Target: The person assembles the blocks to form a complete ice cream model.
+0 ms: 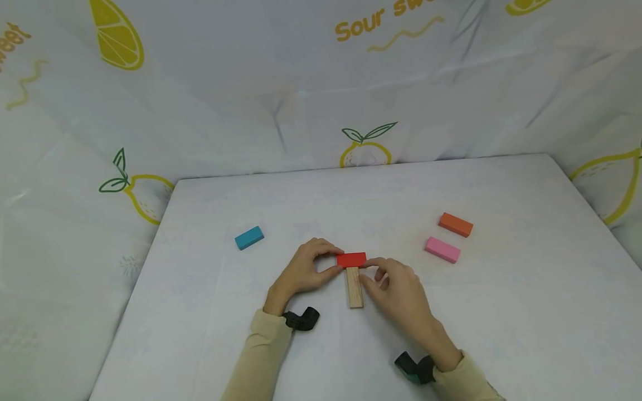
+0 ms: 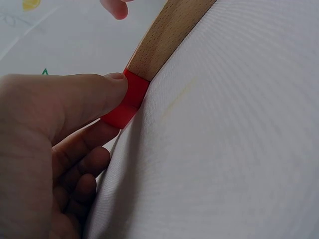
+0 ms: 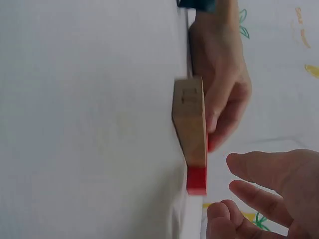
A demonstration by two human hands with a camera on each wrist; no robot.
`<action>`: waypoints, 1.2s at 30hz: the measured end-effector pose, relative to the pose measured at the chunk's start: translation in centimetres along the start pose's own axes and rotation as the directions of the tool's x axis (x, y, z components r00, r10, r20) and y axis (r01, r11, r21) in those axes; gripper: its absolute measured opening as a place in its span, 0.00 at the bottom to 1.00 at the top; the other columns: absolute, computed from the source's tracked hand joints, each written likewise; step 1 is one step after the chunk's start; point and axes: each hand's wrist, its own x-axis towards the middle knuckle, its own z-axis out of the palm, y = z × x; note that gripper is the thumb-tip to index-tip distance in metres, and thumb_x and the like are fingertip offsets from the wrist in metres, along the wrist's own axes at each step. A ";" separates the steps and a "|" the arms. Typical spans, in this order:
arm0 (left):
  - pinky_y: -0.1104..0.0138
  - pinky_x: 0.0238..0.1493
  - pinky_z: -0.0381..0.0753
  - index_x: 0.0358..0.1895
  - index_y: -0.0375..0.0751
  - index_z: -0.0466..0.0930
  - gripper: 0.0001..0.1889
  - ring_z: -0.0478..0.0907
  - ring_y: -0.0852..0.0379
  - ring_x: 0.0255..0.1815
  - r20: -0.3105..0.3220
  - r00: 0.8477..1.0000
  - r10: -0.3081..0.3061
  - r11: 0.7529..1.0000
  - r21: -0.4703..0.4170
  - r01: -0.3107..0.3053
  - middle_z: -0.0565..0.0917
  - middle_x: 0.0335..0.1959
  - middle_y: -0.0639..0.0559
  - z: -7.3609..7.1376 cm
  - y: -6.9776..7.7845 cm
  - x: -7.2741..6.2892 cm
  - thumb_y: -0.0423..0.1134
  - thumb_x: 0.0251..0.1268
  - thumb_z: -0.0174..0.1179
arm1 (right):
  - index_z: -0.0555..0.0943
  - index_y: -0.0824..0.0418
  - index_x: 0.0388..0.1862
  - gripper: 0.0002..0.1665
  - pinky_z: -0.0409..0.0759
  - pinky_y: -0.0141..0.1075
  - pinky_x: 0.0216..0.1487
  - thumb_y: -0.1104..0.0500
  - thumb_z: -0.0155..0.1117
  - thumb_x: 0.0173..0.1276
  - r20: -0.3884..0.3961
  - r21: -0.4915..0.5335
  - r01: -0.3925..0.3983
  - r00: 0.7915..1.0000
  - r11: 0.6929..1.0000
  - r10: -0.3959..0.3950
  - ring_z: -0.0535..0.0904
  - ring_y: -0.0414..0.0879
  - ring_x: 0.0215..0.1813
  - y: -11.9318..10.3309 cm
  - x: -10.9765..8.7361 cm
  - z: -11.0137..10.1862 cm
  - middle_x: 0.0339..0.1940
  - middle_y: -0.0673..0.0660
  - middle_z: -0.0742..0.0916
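Observation:
Flat on the white table, a red block (image 1: 351,259) lies crosswise against the far end of a plain wooden block (image 1: 354,288), so the two make a T. My left hand (image 1: 307,266) pinches the left end of the red block between thumb and index finger; the left wrist view shows the thumb over its red side (image 2: 134,94). Just right of the blocks is my right hand (image 1: 401,292), its thumb and fingers spread apart. In the right wrist view, a gap separates those fingers (image 3: 254,167) from the wooden block (image 3: 192,127), whose near end bears a dark mark.
A blue block (image 1: 249,238) lies farther back on the left. On the right are an orange block (image 1: 455,225) and, nearer me, a pink block (image 1: 442,250). Behind the table (image 1: 210,334) hangs a white lemon-print cloth (image 1: 225,111).

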 end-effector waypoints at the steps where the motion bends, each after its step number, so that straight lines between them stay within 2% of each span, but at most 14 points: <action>1: 0.59 0.60 0.80 0.51 0.43 0.88 0.15 0.82 0.54 0.51 0.000 1.000 0.001 1.000 0.000 -0.001 0.88 0.47 0.50 0.0 0.0 0.0 0.38 0.61 0.72 | 0.88 0.59 0.51 0.18 0.70 0.28 0.24 0.57 0.76 0.63 -0.010 -0.014 0.005 1.000 1.000 -0.005 0.73 0.39 0.25 0.2 0.1 -0.3 0.28 0.53 0.82; 5: 0.60 0.59 0.80 0.51 0.44 0.87 0.15 0.82 0.54 0.51 0.007 1.000 -0.008 1.000 0.002 0.008 0.88 0.47 0.51 -0.1 0.0 0.0 0.38 0.61 0.72 | 0.88 0.59 0.51 0.18 0.71 0.28 0.26 0.58 0.75 0.63 -0.049 -0.050 0.026 0.998 0.998 -0.029 0.74 0.42 0.27 1.6 0.8 -1.6 0.30 0.56 0.83; 11: 0.61 0.59 0.81 0.52 0.44 0.87 0.15 0.81 0.55 0.52 0.013 1.000 -0.018 1.000 -0.002 0.018 0.88 0.48 0.51 -0.1 0.0 -0.1 0.38 0.61 0.71 | 0.87 0.62 0.53 0.18 0.71 0.29 0.27 0.61 0.73 0.65 -0.092 -0.048 0.032 0.995 0.998 -0.036 0.76 0.44 0.28 4.1 1.7 -4.2 0.34 0.60 0.84; 17: 0.61 0.58 0.81 0.52 0.44 0.87 0.15 0.81 0.55 0.52 0.013 1.000 -0.018 1.000 -0.008 0.018 0.88 0.48 0.51 -0.1 -0.1 -0.1 0.38 0.62 0.71 | 0.88 0.65 0.49 0.16 0.70 0.30 0.29 0.63 0.73 0.62 -0.156 -0.061 0.079 0.984 0.995 -0.087 0.75 0.44 0.31 6.6 2.1 -6.3 0.34 0.62 0.85; 20: 0.61 0.58 0.81 0.52 0.44 0.87 0.15 0.81 0.55 0.52 0.012 1.000 -0.019 1.000 -0.012 0.019 0.88 0.48 0.51 -0.2 0.0 -0.1 0.38 0.61 0.71 | 0.88 0.65 0.49 0.15 0.69 0.30 0.30 0.63 0.72 0.63 -0.171 -0.064 0.071 0.982 0.995 -0.081 0.74 0.47 0.34 7.6 2.1 -7.2 0.35 0.63 0.84; 27: 0.61 0.59 0.81 0.51 0.43 0.87 0.15 0.81 0.54 0.51 0.005 1.000 -0.001 1.000 -0.014 0.001 0.88 0.47 0.51 -0.2 0.1 0.0 0.37 0.61 0.71 | 0.85 0.65 0.56 0.20 0.70 0.30 0.30 0.58 0.71 0.67 -0.101 -0.078 -0.024 0.995 0.997 0.016 0.74 0.52 0.39 9.3 2.0 -8.8 0.44 0.69 0.79; 32: 0.58 0.65 0.78 0.51 0.43 0.87 0.15 0.82 0.55 0.51 0.005 1.000 -0.001 1.000 -0.007 0.001 0.88 0.47 0.51 -0.2 0.1 0.0 0.38 0.61 0.71 | 0.82 0.66 0.60 0.25 0.70 0.32 0.29 0.54 0.70 0.68 -0.049 -0.097 -0.091 0.995 0.991 0.087 0.75 0.52 0.35 9.9 1.9 -9.1 0.49 0.73 0.77; 36: 0.59 0.64 0.79 0.51 0.43 0.87 0.14 0.82 0.55 0.51 0.005 1.000 -0.003 1.000 -0.004 0.003 0.88 0.47 0.51 -0.2 0.0 0.0 0.38 0.61 0.71 | 0.80 0.68 0.62 0.27 0.71 0.35 0.30 0.54 0.69 0.68 -0.029 -0.118 -0.124 0.992 0.985 0.121 0.77 0.53 0.34 10.2 1.9 -9.1 0.50 0.74 0.76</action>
